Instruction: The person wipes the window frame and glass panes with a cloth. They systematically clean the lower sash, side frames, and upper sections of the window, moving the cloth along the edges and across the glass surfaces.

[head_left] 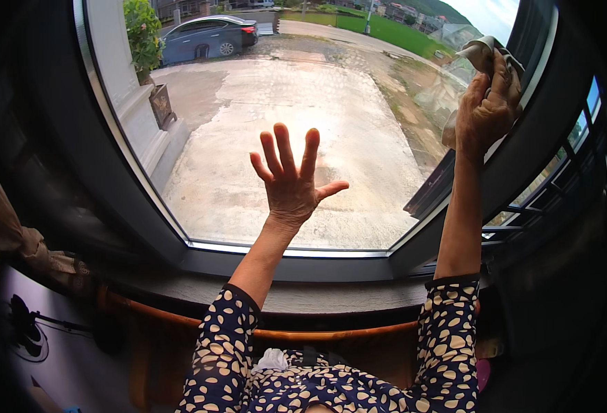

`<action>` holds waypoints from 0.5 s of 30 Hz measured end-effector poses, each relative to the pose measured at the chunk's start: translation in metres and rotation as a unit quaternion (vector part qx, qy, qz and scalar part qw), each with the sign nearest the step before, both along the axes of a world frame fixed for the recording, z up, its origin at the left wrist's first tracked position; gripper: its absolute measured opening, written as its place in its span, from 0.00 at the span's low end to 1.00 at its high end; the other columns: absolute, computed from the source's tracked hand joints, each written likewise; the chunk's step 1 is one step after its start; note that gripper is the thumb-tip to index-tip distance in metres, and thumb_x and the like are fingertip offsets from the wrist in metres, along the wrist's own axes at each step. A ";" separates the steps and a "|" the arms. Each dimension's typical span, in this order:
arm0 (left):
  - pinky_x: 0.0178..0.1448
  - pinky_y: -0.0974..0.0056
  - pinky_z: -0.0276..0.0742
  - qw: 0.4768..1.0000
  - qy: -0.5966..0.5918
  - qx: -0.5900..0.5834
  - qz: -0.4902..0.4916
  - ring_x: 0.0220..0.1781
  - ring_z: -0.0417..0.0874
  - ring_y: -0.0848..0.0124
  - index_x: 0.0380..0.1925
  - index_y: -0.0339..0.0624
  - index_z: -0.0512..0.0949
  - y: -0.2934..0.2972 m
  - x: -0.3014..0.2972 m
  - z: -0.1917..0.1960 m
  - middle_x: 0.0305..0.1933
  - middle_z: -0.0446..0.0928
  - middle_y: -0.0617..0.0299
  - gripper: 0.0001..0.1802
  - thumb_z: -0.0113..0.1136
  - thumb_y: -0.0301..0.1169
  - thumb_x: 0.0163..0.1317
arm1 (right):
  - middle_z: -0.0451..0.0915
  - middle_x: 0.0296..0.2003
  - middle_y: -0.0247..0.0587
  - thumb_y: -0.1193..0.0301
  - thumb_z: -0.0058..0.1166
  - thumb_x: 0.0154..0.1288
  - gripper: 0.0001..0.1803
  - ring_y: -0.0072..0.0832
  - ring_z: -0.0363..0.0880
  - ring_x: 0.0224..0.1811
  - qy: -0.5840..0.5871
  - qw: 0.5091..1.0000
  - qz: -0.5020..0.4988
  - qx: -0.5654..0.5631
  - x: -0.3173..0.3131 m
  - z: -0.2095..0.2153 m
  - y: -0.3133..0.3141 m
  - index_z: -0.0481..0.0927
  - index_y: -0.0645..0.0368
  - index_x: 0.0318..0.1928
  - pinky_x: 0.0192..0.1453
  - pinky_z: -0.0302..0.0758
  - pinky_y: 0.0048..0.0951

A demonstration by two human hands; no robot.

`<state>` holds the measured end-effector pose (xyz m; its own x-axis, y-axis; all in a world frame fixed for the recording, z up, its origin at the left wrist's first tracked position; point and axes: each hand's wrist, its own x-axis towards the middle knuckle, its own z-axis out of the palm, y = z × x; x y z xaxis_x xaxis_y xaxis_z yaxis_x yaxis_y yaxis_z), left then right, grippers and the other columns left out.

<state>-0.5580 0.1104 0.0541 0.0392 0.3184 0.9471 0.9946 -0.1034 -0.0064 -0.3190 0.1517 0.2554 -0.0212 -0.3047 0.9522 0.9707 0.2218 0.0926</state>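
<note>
My left hand [290, 189] is spread wide in front of the window pane [228, 165], with nothing in it. It looks pressed to the glass, though the contact itself is hard to make out. Higher up, at the right side of the pane, my right hand [486, 117] is closed around a pale grey cloth [480, 55]. The cloth bunches above the fingers against the glass, close to the dark window frame [539, 82]. A faint reflection of cloth and hand shows in the pane beside it.
A grey sill [345, 294] runs below the window, with a curved wooden rail [338, 335] in front of my body. A bunched curtain [42, 251] hangs at left, a barred window [555, 182] at right. Outside are a dark car [210, 36] and a potted plant [142, 41].
</note>
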 end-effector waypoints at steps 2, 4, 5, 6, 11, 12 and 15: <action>0.72 0.36 0.16 1.000 -0.002 -0.006 -0.002 0.78 0.24 0.42 0.75 0.53 0.43 -0.002 0.000 0.002 0.76 0.31 0.34 0.64 0.41 0.81 0.45 | 0.79 0.52 0.45 0.73 0.59 0.60 0.20 0.39 0.78 0.47 -0.001 1.000 0.008 0.014 -0.027 0.004 -0.003 0.82 0.46 0.54 0.53 0.71 0.36; 0.72 0.36 0.16 1.000 0.001 -0.012 0.005 0.78 0.23 0.42 0.75 0.53 0.43 -0.003 0.000 0.002 0.76 0.31 0.34 0.64 0.41 0.81 0.45 | 0.78 0.51 0.42 0.70 0.62 0.57 0.18 0.39 0.73 0.47 -0.013 0.998 0.057 0.027 -0.057 0.002 0.004 0.84 0.43 0.51 0.48 0.72 0.37; 0.72 0.36 0.16 1.000 -0.001 -0.015 0.002 0.77 0.23 0.41 0.75 0.53 0.43 -0.003 0.002 0.003 0.76 0.30 0.33 0.65 0.43 0.81 0.44 | 0.78 0.53 0.42 0.69 0.61 0.59 0.19 0.37 0.75 0.49 -0.024 0.998 0.043 0.029 -0.066 0.000 0.005 0.83 0.43 0.52 0.52 0.71 0.35; 0.72 0.36 0.16 1.000 -0.003 -0.014 -0.004 0.77 0.24 0.41 0.75 0.53 0.43 -0.003 0.003 0.002 0.76 0.31 0.33 0.65 0.44 0.81 0.43 | 0.78 0.55 0.43 0.69 0.60 0.61 0.19 0.35 0.76 0.52 -0.036 0.999 0.027 0.029 -0.082 -0.001 0.001 0.82 0.42 0.54 0.57 0.70 0.33; 0.72 0.35 0.19 0.999 -0.028 -0.003 -0.021 0.78 0.29 0.41 0.74 0.56 0.46 -0.003 0.004 0.001 0.76 0.34 0.35 0.64 0.50 0.79 0.41 | 0.77 0.51 0.44 0.74 0.62 0.54 0.17 0.42 0.72 0.47 -0.041 0.990 0.132 -0.034 -0.176 -0.011 -0.041 0.85 0.52 0.47 0.39 0.78 0.32; 0.73 0.35 0.21 0.999 -0.040 0.016 -0.018 0.79 0.32 0.43 0.74 0.60 0.46 0.000 -0.004 -0.006 0.77 0.36 0.37 0.65 0.53 0.78 0.39 | 0.77 0.52 0.42 0.70 0.65 0.54 0.16 0.39 0.71 0.47 -0.073 0.987 0.125 -0.075 -0.196 -0.013 -0.058 0.85 0.52 0.46 0.38 0.79 0.33; 0.73 0.33 0.22 0.998 -0.024 -0.046 -0.026 0.78 0.37 0.43 0.73 0.55 0.51 0.002 -0.002 -0.017 0.76 0.44 0.40 0.53 0.56 0.67 0.51 | 0.73 0.50 0.28 0.63 0.63 0.51 0.14 0.44 0.67 0.51 -0.101 0.984 0.143 0.016 -0.234 -0.033 -0.032 0.83 0.38 0.42 0.37 0.62 0.45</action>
<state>-0.5601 0.1125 0.0368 0.0136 0.4033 0.9150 0.9868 -0.1530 0.0528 -0.5527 0.1195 0.2227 -0.1182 -0.3559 0.9270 0.8301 0.4770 0.2889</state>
